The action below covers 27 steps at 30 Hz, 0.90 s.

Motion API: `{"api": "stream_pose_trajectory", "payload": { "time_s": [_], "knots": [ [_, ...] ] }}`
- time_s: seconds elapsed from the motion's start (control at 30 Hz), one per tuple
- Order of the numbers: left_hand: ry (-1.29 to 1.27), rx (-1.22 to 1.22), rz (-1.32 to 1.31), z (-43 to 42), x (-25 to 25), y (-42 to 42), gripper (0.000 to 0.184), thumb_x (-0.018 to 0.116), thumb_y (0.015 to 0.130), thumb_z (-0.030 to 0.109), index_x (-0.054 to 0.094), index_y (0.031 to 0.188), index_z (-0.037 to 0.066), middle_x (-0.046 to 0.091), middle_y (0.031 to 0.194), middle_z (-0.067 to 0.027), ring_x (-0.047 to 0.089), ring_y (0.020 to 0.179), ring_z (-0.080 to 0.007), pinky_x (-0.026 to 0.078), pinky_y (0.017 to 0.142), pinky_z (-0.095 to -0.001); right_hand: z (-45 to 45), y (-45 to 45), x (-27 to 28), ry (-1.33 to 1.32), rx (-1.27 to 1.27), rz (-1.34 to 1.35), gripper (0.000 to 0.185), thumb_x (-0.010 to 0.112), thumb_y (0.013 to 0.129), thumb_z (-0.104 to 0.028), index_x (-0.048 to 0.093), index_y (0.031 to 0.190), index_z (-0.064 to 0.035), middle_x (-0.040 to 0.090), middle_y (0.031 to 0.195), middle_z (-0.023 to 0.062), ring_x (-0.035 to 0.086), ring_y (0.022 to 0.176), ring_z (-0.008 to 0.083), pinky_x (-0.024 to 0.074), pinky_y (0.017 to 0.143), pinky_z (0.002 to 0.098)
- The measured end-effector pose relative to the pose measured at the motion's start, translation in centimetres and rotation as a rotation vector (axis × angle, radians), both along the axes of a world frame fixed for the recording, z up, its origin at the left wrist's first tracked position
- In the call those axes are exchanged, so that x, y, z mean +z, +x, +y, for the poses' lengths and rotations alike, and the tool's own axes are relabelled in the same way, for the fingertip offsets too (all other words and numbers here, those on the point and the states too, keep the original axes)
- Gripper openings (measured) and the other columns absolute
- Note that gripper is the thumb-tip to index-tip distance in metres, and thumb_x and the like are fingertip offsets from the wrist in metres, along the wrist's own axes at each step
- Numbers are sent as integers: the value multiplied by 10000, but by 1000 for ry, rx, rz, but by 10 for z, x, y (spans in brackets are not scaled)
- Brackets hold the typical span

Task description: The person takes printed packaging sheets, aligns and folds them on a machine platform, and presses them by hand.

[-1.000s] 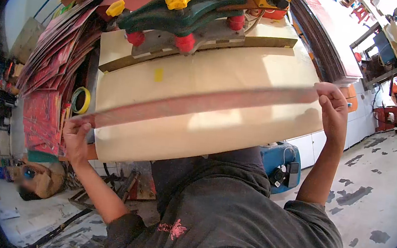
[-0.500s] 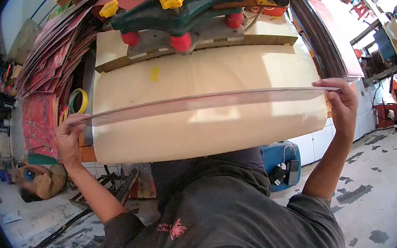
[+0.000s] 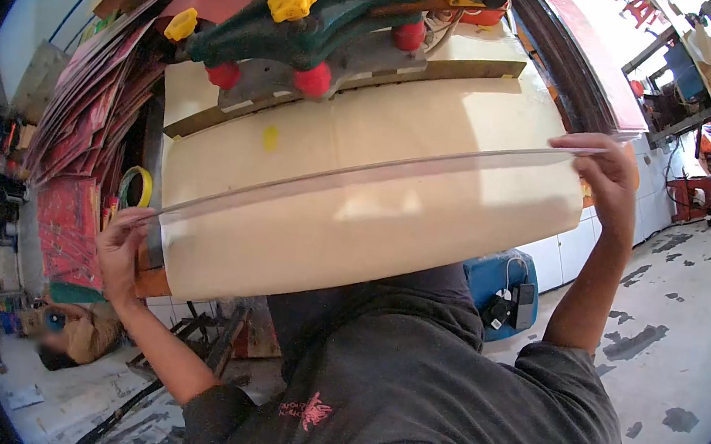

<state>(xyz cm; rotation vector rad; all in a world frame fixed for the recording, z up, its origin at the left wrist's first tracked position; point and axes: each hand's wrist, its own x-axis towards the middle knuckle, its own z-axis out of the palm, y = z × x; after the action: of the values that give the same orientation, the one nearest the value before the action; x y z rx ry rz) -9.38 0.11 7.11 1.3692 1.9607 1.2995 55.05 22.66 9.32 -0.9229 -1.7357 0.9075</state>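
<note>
A long, thin sheet [image 3: 361, 171] spans the view almost edge-on, bowed slightly, with a pale pinkish face. What it is made of I cannot tell. My left hand [image 3: 118, 249] pinches its left end between thumb and fingers. At the other end, my right hand [image 3: 610, 183] grips the right corner, fingers on top and thumb beneath. The sheet is held above a cream-coloured work surface [image 3: 369, 259], its right end farther from my body than its left. Beyond it stands a machine with a dark green clamp arm [image 3: 342, 32].
Red and yellow knobs [image 3: 292, 4] sit on the clamp arm. A metal bar [image 3: 334, 101] crosses the surface. Stacked reddish sheets [image 3: 94, 96] and a yellow tape roll [image 3: 137, 187] are at left. A blue stool [image 3: 485, 281] carries chargers. Another person [image 3: 84, 336] is low at left.
The sheet has tilted closer to edge-on, so less of its pinkish face shows. Both hands keep their hold and have shifted only slightly. The view has moved a little.
</note>
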Motion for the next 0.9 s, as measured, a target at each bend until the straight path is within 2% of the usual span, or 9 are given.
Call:
{"api": "stream_pose_trajectory", "payload": {
  "time_s": [0.07,0.13,0.23,0.3,0.47,0.6,0.73,0.83,0.9],
  "knots": [
    [-105,-1,88,1,-4,4,116,741,902,55,709,995,-5,716,991,-94,653,945,-171,509,924,-307,2,-7,-10,-290,18,-183,168,710,884,-49,730,1040,12,734,990,70,668,927,110,518,862,282],
    [-221,0,174,-1,-15,2,114,738,906,56,713,1003,1,718,1016,-87,656,957,-161,509,926,-301,11,13,-33,-241,83,-293,172,712,913,-95,724,1050,10,732,980,56,657,919,98,512,846,274],
    [-81,9,-68,-7,-36,-10,175,729,919,69,699,1078,3,715,1058,-65,661,982,-144,510,939,-299,-4,-7,-25,-281,23,-22,258,715,956,-216,694,1053,22,711,913,37,644,862,85,513,766,255],
    [204,-21,-455,-2,-41,-11,266,686,948,93,643,1184,-23,694,1130,-70,656,1028,-147,510,950,-300,1,5,-24,-337,57,-24,277,701,962,-225,683,1083,24,711,921,43,653,861,87,522,763,251],
    [151,-76,-594,10,-16,15,391,613,967,138,545,1301,-52,656,1219,-119,650,1098,-185,519,976,-335,-10,-25,-6,-484,172,295,374,595,910,-186,626,1172,80,714,1013,133,705,900,135,573,828,271],
    [188,-57,-770,19,-5,48,450,575,955,179,513,1336,-53,641,1245,-160,655,1125,-227,532,986,-376,-11,-28,-1,-566,127,296,421,571,874,-183,618,1183,101,710,1048,174,715,927,169,580,860,300],
    [165,28,-787,20,-13,46,412,557,956,197,536,1294,-38,648,1220,-157,656,1124,-241,539,976,-383,-12,-33,-3,-561,48,358,447,591,880,-211,629,1198,101,708,1084,176,714,956,200,575,884,320],
    [124,3,-888,28,-7,56,231,536,973,208,577,1102,20,653,1088,-113,658,1021,-214,532,948,-384,-9,-30,-4,-565,38,353,392,609,905,-231,653,1175,50,705,1058,129,705,929,173,566,866,296],
    [108,-25,-894,29,-17,44,233,535,980,216,584,1109,29,660,1093,-114,665,1018,-223,540,937,-397,-2,-25,-9,-548,65,328,376,613,913,-237,653,1162,41,701,1032,117,701,916,163,567,856,291]
  ]
}}
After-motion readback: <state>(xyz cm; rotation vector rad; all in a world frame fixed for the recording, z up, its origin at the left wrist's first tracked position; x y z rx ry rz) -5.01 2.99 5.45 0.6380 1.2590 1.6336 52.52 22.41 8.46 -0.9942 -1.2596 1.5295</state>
